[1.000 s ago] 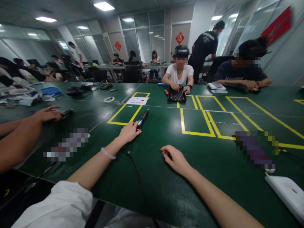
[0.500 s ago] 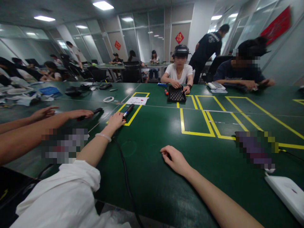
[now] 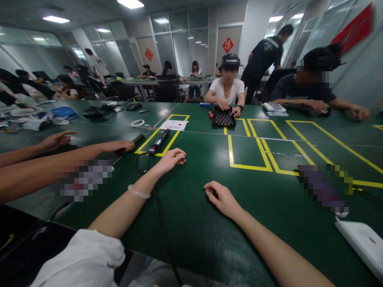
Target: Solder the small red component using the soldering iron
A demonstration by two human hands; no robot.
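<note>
Two empty: left hand (image 3: 170, 158), right hand (image 3: 223, 197) | screwdriver (image 3: 160, 141) apart | paper (image 3: 173, 125) print unreadable

Glass partitions (image 3: 179, 44), long green table (image 3: 194, 231), ceiling light panels (image 3: 131, 3)

Bright ceiling lights, fisheye edges.

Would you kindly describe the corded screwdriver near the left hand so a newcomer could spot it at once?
On the green table, find the leftmost yellow-taped rectangle. The screwdriver lies across its near corner, in front of the white sheet. Unlike the black tool beside it, no hand touches it and its cable loops nearby.
</note>
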